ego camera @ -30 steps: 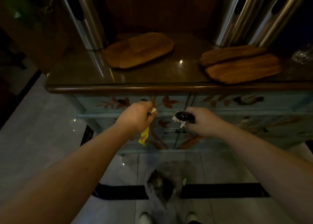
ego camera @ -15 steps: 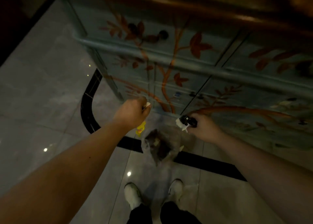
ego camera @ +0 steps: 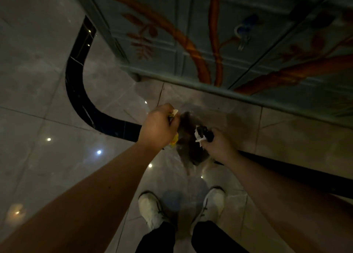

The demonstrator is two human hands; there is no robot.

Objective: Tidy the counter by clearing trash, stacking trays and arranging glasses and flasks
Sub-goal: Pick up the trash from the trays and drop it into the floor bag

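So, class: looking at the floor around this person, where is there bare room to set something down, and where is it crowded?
Bare tile lies left of the black inlay strip, and right of the clear bag, between the cabinet base and the strip. It is crowded at centre: the left hand and right hand hold trash over the bag, above the white shoes.

Both arms reach down, left hand [ego camera: 157,127] and right hand [ego camera: 216,144] fisted, close together.

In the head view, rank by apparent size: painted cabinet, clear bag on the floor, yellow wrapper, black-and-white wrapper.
1. Painted cabinet, cropped by the frame
2. Clear bag
3-4. Yellow wrapper and black-and-white wrapper: both mostly hidden in the hands, so unranked.
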